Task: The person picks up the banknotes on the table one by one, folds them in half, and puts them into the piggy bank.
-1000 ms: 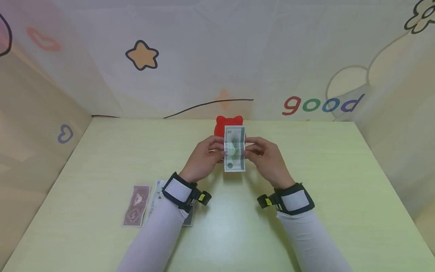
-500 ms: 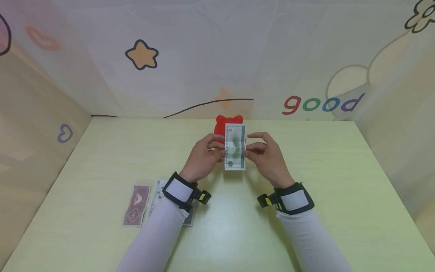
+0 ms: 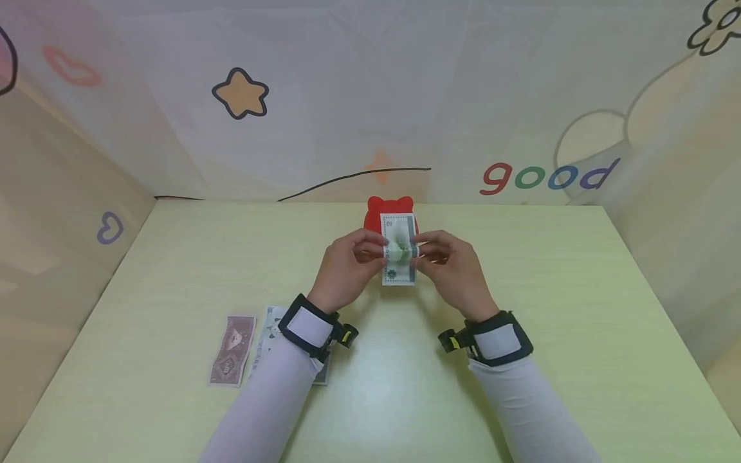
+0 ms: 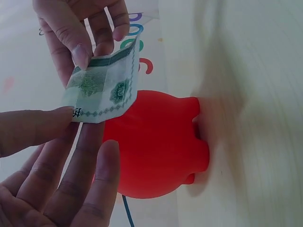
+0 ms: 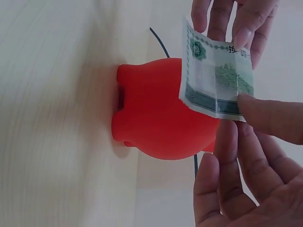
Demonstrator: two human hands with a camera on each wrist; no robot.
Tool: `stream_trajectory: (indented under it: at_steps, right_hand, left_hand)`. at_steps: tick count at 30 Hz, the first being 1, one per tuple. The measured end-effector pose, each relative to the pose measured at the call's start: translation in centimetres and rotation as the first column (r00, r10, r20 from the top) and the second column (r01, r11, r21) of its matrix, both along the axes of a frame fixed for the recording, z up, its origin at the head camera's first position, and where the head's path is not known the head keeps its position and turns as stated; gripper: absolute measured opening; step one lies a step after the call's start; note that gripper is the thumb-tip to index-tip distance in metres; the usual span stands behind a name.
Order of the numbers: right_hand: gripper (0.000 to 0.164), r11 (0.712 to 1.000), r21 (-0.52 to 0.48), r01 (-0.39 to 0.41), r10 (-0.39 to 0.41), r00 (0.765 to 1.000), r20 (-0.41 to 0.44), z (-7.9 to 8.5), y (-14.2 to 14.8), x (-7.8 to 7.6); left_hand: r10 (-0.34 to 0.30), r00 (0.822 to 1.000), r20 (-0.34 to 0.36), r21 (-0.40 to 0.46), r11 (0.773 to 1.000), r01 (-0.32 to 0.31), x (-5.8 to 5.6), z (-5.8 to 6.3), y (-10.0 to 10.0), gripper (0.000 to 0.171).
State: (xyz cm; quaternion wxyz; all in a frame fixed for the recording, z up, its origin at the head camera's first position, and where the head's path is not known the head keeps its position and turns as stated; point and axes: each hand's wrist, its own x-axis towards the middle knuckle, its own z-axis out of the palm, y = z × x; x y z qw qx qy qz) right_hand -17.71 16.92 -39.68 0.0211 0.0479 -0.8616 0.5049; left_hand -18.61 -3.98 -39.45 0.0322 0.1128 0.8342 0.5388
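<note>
A green-and-white banknote (image 3: 398,251) is held up between both hands, with a bend across its middle. My left hand (image 3: 349,267) pinches its left edge between thumb and fingers. On the opposite edge my right hand (image 3: 454,270) pinches it the same way. Just behind the note stands a red piggy bank (image 3: 373,215), partly covered by it in the head view. The left wrist view shows the piggy bank (image 4: 156,146) on its short feet, apart from the fingers. Its top slot is not visible in these views.
A purplish banknote (image 3: 233,350) lies on the table (image 3: 550,308) at the left. Beside it a pale bluish banknote (image 3: 266,334) is partly hidden under the left forearm, and a dark note corner (image 3: 321,375) shows past the sleeve. A printed curtain (image 3: 347,96) hangs behind.
Both hands have shifted their fingers on the banknote, and it now bends at the middle and looks shorter. The right index finger, lifted off half a second ago, is back at the edge.
</note>
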Motion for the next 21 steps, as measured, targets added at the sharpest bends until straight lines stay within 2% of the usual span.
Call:
stream_trajectory:
  at_steps: [3, 8, 21]
  right_hand:
    - [0.032, 0.999, 0.053, 0.006, -0.006, 1.0, -0.008, 0.0, -0.16, 0.03]
    - [0.03, 0.996, 0.087, 0.008, -0.005, 1.0, -0.03, 0.11, -0.35, 0.16]
    - [0.021, 0.997, 0.073, 0.028, -0.018, 0.991, -0.132, 0.16, -0.56, 0.37]
  left_hand:
    - [0.0, 1.0, -0.006, -0.028, 1.0, 0.0, 0.19, 0.13, 0.05, 0.028]
    - [0.014, 1.0, -0.017, -0.044, 0.999, -0.014, 0.32, 0.15, 0.11, 0.027]
    - [0.053, 0.996, -0.07, -0.077, 0.995, -0.059, 0.45, 0.39, 0.27, 0.024]
